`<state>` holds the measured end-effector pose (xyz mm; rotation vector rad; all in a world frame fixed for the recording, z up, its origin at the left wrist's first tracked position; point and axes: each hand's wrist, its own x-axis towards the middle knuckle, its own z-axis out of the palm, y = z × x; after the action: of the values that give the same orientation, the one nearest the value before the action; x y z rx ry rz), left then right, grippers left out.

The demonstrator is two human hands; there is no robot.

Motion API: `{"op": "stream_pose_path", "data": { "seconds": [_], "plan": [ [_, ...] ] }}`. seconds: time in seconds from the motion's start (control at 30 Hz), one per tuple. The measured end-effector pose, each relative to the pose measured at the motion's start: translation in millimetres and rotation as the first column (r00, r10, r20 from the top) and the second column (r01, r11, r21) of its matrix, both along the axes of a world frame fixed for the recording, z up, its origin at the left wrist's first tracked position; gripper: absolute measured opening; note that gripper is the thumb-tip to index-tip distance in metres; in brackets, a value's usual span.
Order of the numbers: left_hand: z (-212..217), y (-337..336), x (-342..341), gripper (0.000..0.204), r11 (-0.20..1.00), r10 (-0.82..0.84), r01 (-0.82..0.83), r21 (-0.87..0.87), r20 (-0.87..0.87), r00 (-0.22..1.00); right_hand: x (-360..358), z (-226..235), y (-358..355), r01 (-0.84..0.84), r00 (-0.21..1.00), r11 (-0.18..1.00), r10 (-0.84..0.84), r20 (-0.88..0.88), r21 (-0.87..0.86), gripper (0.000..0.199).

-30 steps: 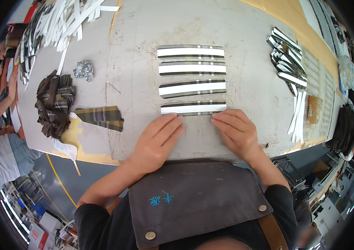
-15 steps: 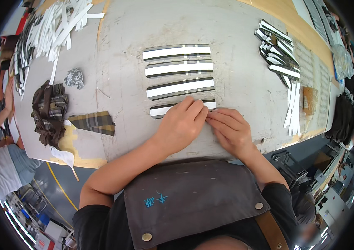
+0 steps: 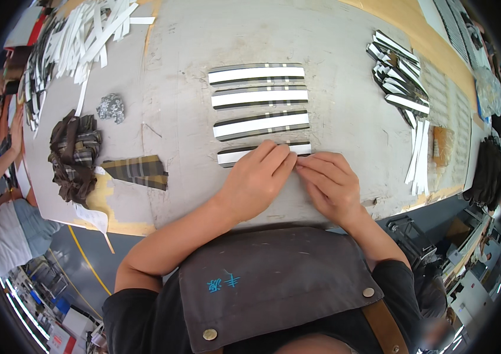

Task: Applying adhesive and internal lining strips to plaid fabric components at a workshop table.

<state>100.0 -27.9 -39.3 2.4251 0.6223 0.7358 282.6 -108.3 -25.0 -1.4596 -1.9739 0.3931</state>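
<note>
From the head view, our left hand (image 3: 256, 180) has slid right onto the nearest strip (image 3: 234, 156) and now lies flat over it, while our right hand (image 3: 330, 183), fingers curled, pinches its end: work has begun on this fourth strip

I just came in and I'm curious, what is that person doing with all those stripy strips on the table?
A person in a dark apron is working on the nearest strip of four laid in a row on the grey table. The left hand presses flat on it, and the right hand pinches at its right end. Three other strips lie beyond. A pile of strips sits to the right, and plaid fabric scraps to the left.
</note>
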Motion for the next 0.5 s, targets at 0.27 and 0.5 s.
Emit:
{"op": "stream_pose_path", "data": {
  "seconds": [0.27,0.5],
  "plan": [
    [4,-15,-54,0.034,0.983,0.129,-0.117,0.139,-0.087,0.988,-19,-3,19,-0.146,0.989,0.989,0.146,0.001,-0.035,0.038],
    [6,-28,-61,0.045,0.984,0.166,-0.147,0.102,-0.210,0.964,-23,-5,22,-0.153,0.986,0.987,0.155,0.053,-0.038,0.038]
  ]
}}
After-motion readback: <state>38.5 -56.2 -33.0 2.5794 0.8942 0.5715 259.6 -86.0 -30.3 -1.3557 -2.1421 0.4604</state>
